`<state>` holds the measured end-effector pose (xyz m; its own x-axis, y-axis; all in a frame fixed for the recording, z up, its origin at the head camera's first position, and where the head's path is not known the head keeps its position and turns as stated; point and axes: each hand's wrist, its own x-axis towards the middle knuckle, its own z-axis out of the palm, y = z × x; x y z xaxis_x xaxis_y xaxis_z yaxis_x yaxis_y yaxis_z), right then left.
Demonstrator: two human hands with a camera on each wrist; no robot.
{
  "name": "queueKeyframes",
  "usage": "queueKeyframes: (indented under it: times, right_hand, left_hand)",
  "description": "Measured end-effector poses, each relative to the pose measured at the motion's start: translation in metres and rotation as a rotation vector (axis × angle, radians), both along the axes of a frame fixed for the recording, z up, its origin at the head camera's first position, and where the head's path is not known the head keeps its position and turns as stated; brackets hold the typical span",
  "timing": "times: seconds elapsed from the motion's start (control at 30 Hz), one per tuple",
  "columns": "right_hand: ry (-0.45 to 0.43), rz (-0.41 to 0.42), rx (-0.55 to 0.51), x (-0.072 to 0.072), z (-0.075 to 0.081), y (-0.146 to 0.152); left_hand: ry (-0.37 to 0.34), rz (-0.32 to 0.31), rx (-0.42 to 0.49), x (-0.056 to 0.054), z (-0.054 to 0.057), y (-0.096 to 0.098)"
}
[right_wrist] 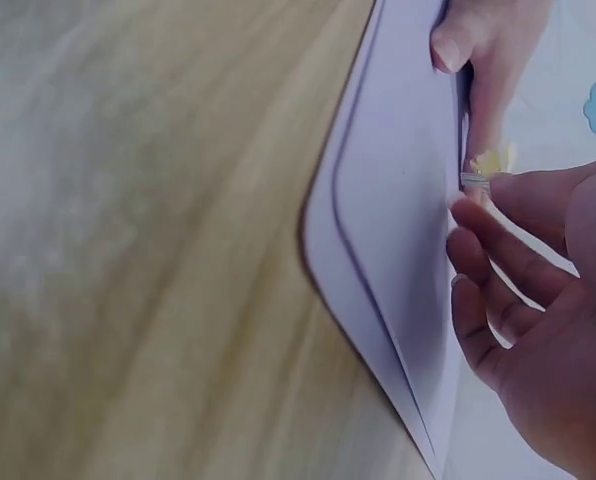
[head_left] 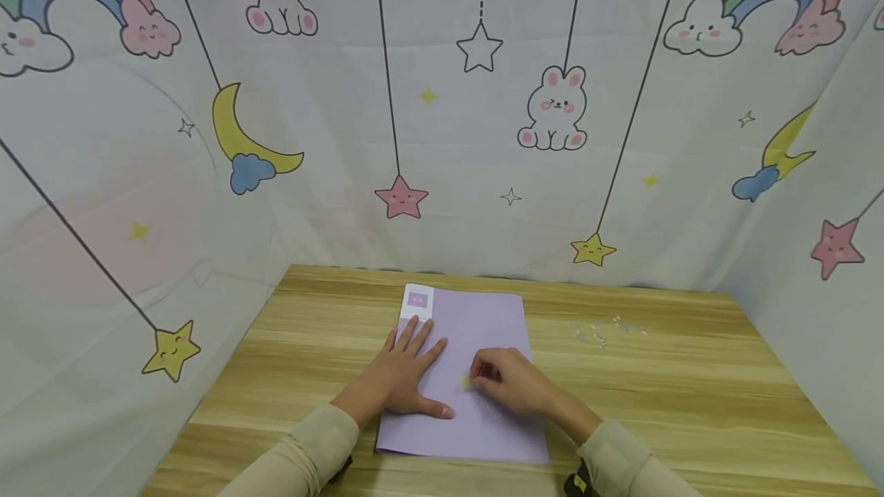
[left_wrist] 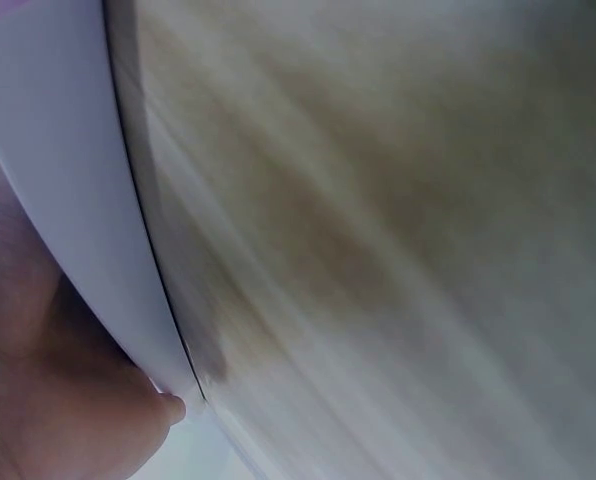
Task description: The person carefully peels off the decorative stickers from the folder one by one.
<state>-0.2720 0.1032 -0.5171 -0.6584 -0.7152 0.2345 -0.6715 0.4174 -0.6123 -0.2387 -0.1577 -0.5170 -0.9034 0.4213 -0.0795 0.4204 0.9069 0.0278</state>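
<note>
A light purple folder (head_left: 483, 328) lies on the wooden table, a white label (head_left: 418, 302) at its upper left corner. My left hand (head_left: 407, 374) rests on the folder's left side with fingers spread and thumb out. Over the folder's middle, my right hand (head_left: 514, 382) pinches a small yellow thing (right_wrist: 492, 162) between thumb and index finger. Its base looks pale and see-through; its exact kind cannot be told. In the right wrist view, the folder's rounded lower corner (right_wrist: 323, 225) shows more than one layer. The left wrist view catches the folder's edge (left_wrist: 108, 200) beside part of the left hand.
Several tiny pale and pinkish pieces (head_left: 599, 332) lie scattered on the table (head_left: 663, 397), right of the folder. A white curtain (head_left: 331, 121) printed with stars, rabbits and rainbows hangs behind the table and along both sides.
</note>
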Motion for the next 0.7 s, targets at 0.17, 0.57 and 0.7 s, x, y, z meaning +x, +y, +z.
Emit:
queueKeyframes:
  times: [0.17,0.57,0.7]
  right_hand:
    - [-0.051,-0.012,-0.023,0.0,0.002,0.004]
    - [-0.105,0.012,-0.072,-0.003,-0.003,0.016]
    - [-0.114,0.022,-0.08,-0.003,-0.001,0.019]
  left_hand:
    - [-0.005,0.006,0.001,0.0,0.001,0.0]
    - [0.003,0.014,0.009,0.001,0.002,0.001]
    - [-0.003,0.016,0.032,0.001,0.002,0.001]
